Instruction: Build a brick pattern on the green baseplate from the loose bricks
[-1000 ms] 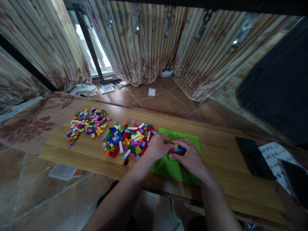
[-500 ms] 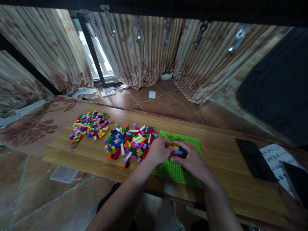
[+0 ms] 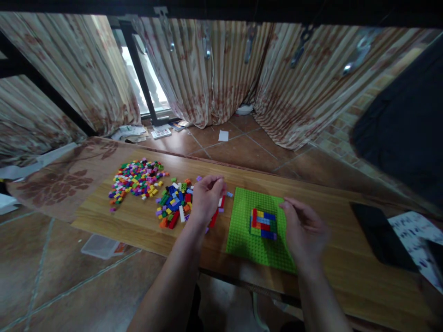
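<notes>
Leftmost on desk (image 3: 341,240): small bricks (image 3: 138,180), heaped. Next, larger bricks (image 3: 176,199), with left hand (image 3: 206,198) above, pinched together at fingertips; cannot tell whether around brick. Now green baseplate (image 3: 240,244), carrying multicoloured block (image 3: 263,224) near middle: looks light, stiff, smooth, liable to split at seams; best taken low, by opposite sides. Finally right hand (image 3: 306,230), loosely curled, off block; cannot tell whether holding anything.

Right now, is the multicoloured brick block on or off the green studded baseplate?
On. The multicoloured brick block rests on the green studded baseplate, studs showing around it; whether it's pressed tight, I cannot tell.
</notes>
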`<state>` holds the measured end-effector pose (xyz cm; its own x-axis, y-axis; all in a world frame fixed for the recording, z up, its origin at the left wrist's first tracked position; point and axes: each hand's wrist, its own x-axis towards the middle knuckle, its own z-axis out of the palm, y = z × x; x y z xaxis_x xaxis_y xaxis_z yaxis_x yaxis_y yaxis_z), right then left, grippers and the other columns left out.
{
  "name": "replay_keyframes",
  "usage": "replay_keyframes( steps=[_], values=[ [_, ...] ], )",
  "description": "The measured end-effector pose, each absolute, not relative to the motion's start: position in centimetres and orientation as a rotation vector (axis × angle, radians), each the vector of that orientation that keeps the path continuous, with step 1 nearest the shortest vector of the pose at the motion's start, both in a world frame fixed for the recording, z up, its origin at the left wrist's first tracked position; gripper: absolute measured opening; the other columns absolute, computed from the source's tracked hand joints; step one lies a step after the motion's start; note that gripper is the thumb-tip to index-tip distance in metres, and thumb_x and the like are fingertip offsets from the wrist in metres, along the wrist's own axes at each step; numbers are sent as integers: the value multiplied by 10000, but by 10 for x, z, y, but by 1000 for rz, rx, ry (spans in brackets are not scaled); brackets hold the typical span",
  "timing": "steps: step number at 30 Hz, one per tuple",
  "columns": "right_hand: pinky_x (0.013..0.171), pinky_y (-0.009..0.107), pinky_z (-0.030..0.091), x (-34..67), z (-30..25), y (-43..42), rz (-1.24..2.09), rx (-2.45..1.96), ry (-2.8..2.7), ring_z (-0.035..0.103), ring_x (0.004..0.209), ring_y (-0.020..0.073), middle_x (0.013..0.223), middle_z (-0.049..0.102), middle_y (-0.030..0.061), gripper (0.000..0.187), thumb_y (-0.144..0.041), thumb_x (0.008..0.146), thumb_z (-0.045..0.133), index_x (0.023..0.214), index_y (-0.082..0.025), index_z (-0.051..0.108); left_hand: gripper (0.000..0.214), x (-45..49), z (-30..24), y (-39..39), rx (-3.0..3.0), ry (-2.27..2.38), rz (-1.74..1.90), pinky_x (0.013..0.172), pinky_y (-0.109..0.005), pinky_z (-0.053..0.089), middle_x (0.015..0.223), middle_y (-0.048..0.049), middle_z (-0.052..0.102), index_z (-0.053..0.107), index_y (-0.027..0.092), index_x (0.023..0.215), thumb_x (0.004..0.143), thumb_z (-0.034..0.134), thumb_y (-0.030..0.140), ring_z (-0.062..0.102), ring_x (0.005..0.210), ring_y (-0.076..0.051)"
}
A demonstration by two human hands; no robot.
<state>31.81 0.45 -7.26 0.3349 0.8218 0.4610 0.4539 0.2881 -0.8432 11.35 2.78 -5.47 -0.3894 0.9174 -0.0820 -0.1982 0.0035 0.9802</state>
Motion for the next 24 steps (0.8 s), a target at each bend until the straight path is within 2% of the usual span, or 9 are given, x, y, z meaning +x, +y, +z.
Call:
replay_keyframes(
  steps=[4, 9, 14, 19, 24],
  values=[
    [760, 351, 526, 291, -68, -20, 325, -1219, -1612, 668, 803, 191, 863, 722, 35, 124, -249, 871, 601, 933, -250, 708, 244, 91, -45, 22, 681, 1336, 1734, 551, -187, 461, 641, 10, 638, 681, 127, 821, 689, 726, 328, 566, 543, -75],
    [715, 321, 527, 259, -75, -38, 431, -926, -1952, 646, 766, 169, 804, 717, 20, 194, -130, 876, 571, 977, -246, 690, 237, 55, -36, 12, 444, 1264, 1967, 522, -159, 446, 627, 17, 622, 676, 113, 830, 661, 747, 262, 549, 504, -49],
    [771, 352, 517, 243, -86, -38, 462, -1007, -2074, 632, 848, 194, 888, 715, 41, 192, -162, 913, 517, 995, -232, 676, 149, 37, -31, 6, 190, 1107, 2016, 480, -122, 423, 613, 33, 599, 660, 109, 816, 682, 694, 163, 520, 474, -25],
    [889, 434, 470, 236, -94, -37, 404, -1101, -2175, 578, 1005, 248, 1082, 675, 77, 245, -172, 885, 524, 1083, -223, 658, 108, 35, -29, 4, 107, 1032, 1930, 476, -112, 431, 609, 38, 594, 648, 116, 836, 729, 657, 122, 520, 461, -17],
    [930, 474, 433, 230, -103, -32, 355, -1112, -2240, 532, 1065, 277, 1174, 642, 83, 284, -189, 866, 550, 1136, -221, 634, 82, 31, -28, 3, 98, 1017, 1929, 464, -120, 435, 609, 47, 588, 639, 121, 840, 758, 646, 122, 514, 449, -17]
  ],
)
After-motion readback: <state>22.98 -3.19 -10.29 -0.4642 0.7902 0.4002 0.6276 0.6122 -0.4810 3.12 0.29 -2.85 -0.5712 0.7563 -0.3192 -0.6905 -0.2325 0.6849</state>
